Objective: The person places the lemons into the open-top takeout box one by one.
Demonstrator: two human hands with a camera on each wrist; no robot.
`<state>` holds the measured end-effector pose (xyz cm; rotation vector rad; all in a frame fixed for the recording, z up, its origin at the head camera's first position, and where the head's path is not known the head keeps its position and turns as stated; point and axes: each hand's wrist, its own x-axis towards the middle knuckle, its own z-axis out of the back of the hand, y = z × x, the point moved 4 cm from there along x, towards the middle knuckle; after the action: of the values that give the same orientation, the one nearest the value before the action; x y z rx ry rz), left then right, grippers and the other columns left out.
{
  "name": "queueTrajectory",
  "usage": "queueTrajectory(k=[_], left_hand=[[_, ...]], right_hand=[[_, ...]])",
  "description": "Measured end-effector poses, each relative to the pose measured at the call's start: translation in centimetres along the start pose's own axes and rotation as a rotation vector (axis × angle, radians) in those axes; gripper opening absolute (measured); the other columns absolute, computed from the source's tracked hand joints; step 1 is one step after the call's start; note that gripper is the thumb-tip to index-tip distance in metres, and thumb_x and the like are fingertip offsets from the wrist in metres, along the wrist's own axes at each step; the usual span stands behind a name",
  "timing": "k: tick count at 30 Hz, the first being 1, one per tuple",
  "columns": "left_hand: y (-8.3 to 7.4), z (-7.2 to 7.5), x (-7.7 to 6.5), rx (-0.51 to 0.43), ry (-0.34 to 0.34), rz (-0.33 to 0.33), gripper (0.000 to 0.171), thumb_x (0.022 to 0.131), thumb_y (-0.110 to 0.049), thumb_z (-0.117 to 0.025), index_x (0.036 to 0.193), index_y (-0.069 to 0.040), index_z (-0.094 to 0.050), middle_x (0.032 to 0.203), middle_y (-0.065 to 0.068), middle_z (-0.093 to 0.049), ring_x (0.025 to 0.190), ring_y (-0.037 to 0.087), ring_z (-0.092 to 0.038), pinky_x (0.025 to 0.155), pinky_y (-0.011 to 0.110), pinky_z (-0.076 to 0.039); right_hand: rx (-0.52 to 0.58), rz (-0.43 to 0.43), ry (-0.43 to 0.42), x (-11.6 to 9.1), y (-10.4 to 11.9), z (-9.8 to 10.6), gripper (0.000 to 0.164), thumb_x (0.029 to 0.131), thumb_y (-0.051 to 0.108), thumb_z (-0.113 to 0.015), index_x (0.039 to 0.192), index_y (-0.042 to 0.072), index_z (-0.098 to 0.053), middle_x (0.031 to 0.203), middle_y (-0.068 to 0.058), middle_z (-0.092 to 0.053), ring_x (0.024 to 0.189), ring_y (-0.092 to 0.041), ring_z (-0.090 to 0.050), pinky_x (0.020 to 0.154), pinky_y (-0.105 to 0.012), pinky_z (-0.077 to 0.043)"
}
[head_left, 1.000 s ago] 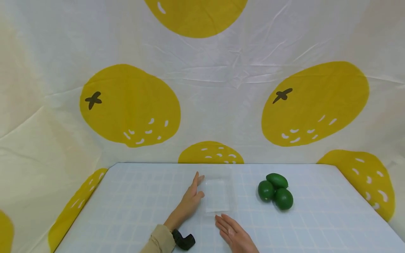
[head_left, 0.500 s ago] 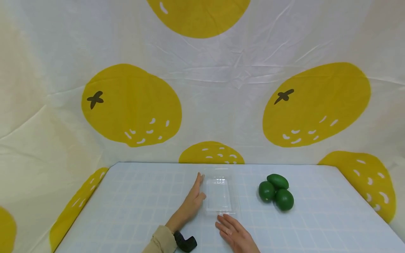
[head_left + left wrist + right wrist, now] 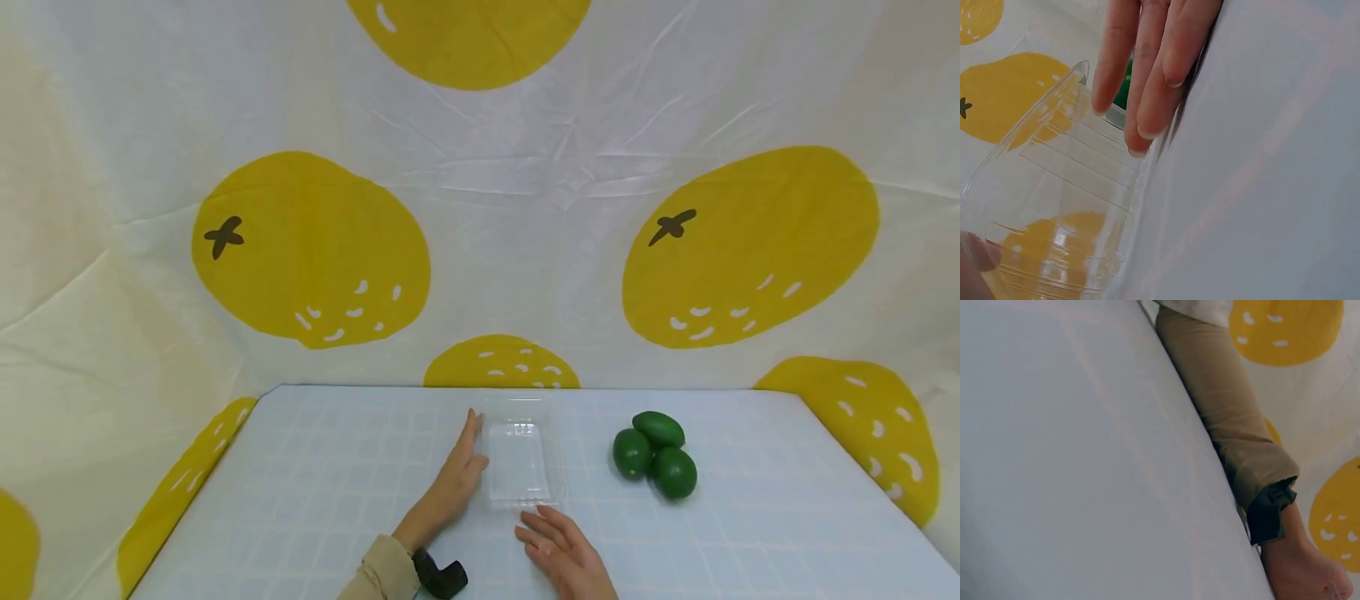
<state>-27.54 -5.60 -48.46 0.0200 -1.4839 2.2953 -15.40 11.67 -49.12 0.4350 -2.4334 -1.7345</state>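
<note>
A clear plastic box is sitting flat on the worktop, near its far edge and about midway along it. Light is glinting off its rim and floor, and in the left wrist view fine ridges are running along its see-through wall.

The left hand is resting along the box's left side, its fingers stretching forward and its thumb pointing in toward the wall. Its grip is staying loose, the fingers lying nearly straight. The right hand is reaching in at the near edge, its fingertips lying at or just beside the rim; whether they are touching it, one cannot tell. Its grip is also relaxed, the fingers bending only slightly.

To the right of the box, well apart from it, three green fruits are lying in a cluster: a longish fruit at the back, a round fruit in front on the left, and another round one nearest the person.

A black band is circling the left wrist, just beyond a tan sleeve. Behind the worktop a pale cloth is hanging, showing big yellow fruit prints.
</note>
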Motion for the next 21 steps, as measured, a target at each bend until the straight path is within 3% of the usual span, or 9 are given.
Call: queueTrajectory(k=[4, 9, 16, 21], left_hand=[[-0.2, 0.2, 0.0, -0.012, -0.028, -0.026, 0.067, 0.098, -0.013, -0.041, 0.151, -0.005, -0.001, 0.155, 0.011, -0.017, 0.142, 0.023, -0.014, 0.114, 0.049, -0.011], [-0.3, 0.5, -0.3, 0.02, -0.092, -0.08, 0.064, 0.099, -0.02, -0.043, 0.151, -0.005, -0.008, 0.155, 0.01, -0.018, 0.142, 0.024, -0.017, 0.113, 0.05, -0.014], [-0.9, 0.8, -1.6, 0.296, -0.207, -0.36, 0.059, 0.096, -0.022, -0.042, 0.148, -0.002, -0.021, 0.154, 0.013, -0.021, 0.14, 0.033, -0.019, 0.111, 0.053, -0.013], [-1.3, 0.8, -2.9, 0.452, -0.239, -0.478, 0.058, 0.095, -0.024, -0.042, 0.146, -0.001, -0.028, 0.153, 0.013, -0.021, 0.138, 0.039, -0.022, 0.108, 0.057, -0.018]], right_hand=[[-0.04, 0.075, -0.152, -0.1, 0.2, 0.7, 0.055, 0.094, 0.012, -0.053, 0.136, -0.014, -0.029, 0.124, -0.026, -0.054, 0.107, -0.023, -0.062, 0.09, -0.032, -0.05], [-0.149, 0.137, -0.291, -0.3, 0.6, 1.3, 0.037, 0.094, 0.011, -0.052, 0.123, -0.012, -0.045, 0.099, -0.018, -0.066, 0.085, -0.026, -0.067, 0.077, -0.037, -0.055], [-0.242, 0.323, -0.419, -0.6, 2.8, 2.3, 0.02, 0.095, 0.004, -0.047, 0.103, -0.012, -0.055, 0.074, -0.013, -0.066, 0.064, -0.024, -0.063, 0.062, -0.036, -0.056], [-0.168, 0.603, -0.484, -0.5, 6.3, 4.1, 0.014, 0.094, -0.006, -0.043, 0.094, -0.017, -0.053, 0.069, -0.012, -0.063, 0.062, -0.02, -0.061, 0.058, -0.028, -0.054]])
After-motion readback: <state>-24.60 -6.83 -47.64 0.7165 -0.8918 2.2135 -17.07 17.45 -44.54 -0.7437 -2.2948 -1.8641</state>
